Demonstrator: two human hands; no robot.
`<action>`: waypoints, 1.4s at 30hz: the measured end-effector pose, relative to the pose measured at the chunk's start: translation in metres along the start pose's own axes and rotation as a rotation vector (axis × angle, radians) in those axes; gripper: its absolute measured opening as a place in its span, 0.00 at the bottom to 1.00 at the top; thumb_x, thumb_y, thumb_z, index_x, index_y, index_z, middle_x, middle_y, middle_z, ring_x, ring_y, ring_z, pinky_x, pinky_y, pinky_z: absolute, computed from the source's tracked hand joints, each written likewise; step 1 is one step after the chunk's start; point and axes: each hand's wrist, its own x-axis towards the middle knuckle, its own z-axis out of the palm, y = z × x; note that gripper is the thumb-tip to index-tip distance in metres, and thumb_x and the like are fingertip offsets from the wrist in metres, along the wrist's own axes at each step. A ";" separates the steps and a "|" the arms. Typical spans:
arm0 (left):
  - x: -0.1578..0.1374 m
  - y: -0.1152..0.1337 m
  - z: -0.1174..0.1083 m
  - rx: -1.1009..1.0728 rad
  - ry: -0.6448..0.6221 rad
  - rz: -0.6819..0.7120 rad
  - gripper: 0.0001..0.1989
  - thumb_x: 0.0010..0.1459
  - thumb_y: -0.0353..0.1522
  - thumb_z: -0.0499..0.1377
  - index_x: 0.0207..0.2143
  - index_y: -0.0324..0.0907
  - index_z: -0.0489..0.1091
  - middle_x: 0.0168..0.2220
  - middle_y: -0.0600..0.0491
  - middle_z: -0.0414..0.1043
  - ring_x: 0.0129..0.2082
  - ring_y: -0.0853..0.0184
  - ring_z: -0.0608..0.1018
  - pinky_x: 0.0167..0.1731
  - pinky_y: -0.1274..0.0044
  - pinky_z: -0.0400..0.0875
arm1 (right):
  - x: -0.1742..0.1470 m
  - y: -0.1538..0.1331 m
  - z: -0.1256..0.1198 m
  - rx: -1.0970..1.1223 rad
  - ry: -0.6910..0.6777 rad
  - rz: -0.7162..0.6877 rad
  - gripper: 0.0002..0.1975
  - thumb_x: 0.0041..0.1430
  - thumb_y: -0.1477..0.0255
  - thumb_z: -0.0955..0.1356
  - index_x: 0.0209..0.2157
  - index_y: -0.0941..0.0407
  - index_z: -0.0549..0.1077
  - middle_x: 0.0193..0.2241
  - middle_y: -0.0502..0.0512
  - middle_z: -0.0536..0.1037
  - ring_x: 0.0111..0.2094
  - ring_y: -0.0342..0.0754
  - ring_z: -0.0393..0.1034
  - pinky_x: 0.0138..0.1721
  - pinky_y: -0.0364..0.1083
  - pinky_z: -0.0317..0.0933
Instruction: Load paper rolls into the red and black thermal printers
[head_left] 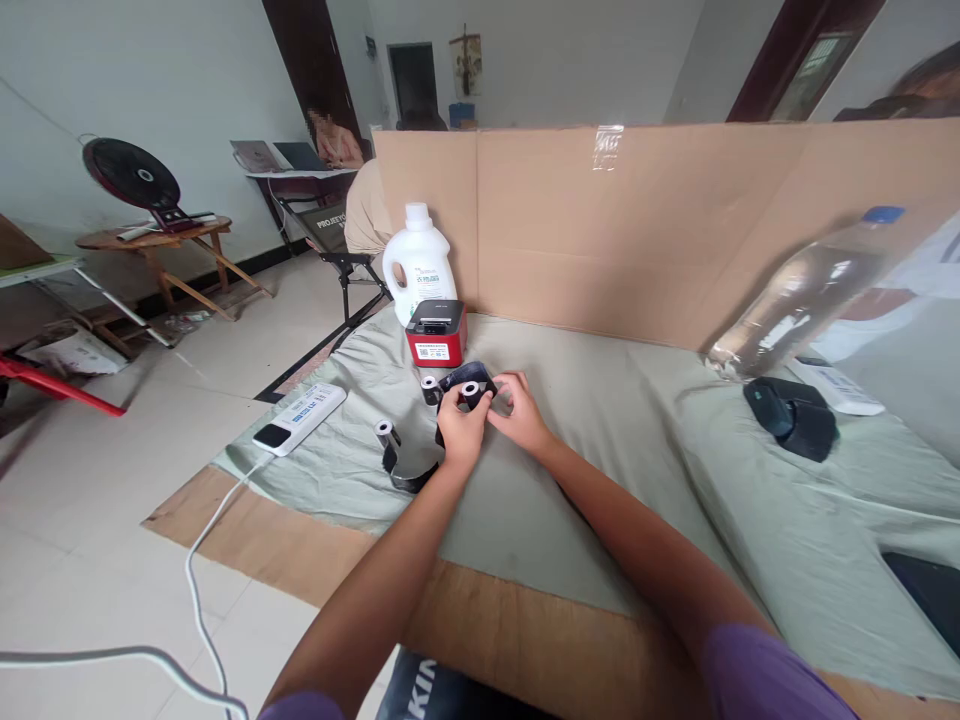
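Observation:
My left hand [460,428] grips a small roll of black ribbon [471,391] wound on a white core, with its hollow end facing up. My right hand [519,412] is curled against the same roll from the right, its thumb and fingertips pinching at the dark strip. Behind them stands a second black roll [430,388], and part of the black strip loops between the rolls. A third roll [384,432] is upright to the left, with a loose length of black strip [411,482] curving from it towards my left wrist. The fingers hide part of the strip.
A red and black box-shaped device [436,335] and a white jug [420,262] stand behind the rolls, before a cardboard wall [585,230]. A white power strip [301,418] lies left. A large plastic bottle [802,290] and dark case [793,415] are right.

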 end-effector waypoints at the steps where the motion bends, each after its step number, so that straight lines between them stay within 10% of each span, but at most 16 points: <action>1: 0.000 -0.001 0.000 0.007 0.007 0.008 0.15 0.52 0.37 0.68 0.40 0.40 0.75 0.39 0.49 0.77 0.41 0.62 0.78 0.47 0.71 0.73 | 0.000 -0.001 0.000 0.002 -0.009 -0.012 0.22 0.51 0.74 0.69 0.49 0.53 0.67 0.48 0.58 0.66 0.42 0.50 0.68 0.45 0.51 0.67; 15: 0.001 -0.002 0.003 -0.109 0.029 -0.052 0.30 0.51 0.35 0.69 0.56 0.40 0.69 0.47 0.45 0.75 0.46 0.60 0.78 0.47 0.70 0.73 | 0.002 -0.003 -0.001 -0.016 -0.020 -0.047 0.19 0.52 0.74 0.69 0.48 0.52 0.71 0.48 0.58 0.68 0.41 0.50 0.69 0.43 0.51 0.69; 25: 0.002 0.003 -0.001 -0.022 0.097 -0.012 0.18 0.49 0.39 0.71 0.37 0.40 0.69 0.33 0.54 0.72 0.34 0.67 0.74 0.39 0.75 0.69 | 0.000 0.000 0.000 0.006 -0.013 -0.043 0.22 0.52 0.73 0.70 0.50 0.51 0.70 0.49 0.58 0.67 0.41 0.50 0.69 0.44 0.52 0.69; 42: 0.000 0.004 -0.002 0.027 0.098 0.058 0.21 0.48 0.41 0.70 0.36 0.42 0.64 0.33 0.56 0.68 0.34 0.65 0.73 0.40 0.73 0.69 | 0.000 0.001 0.000 -0.006 0.001 -0.045 0.25 0.51 0.73 0.70 0.52 0.51 0.68 0.50 0.58 0.66 0.41 0.49 0.69 0.36 0.49 0.67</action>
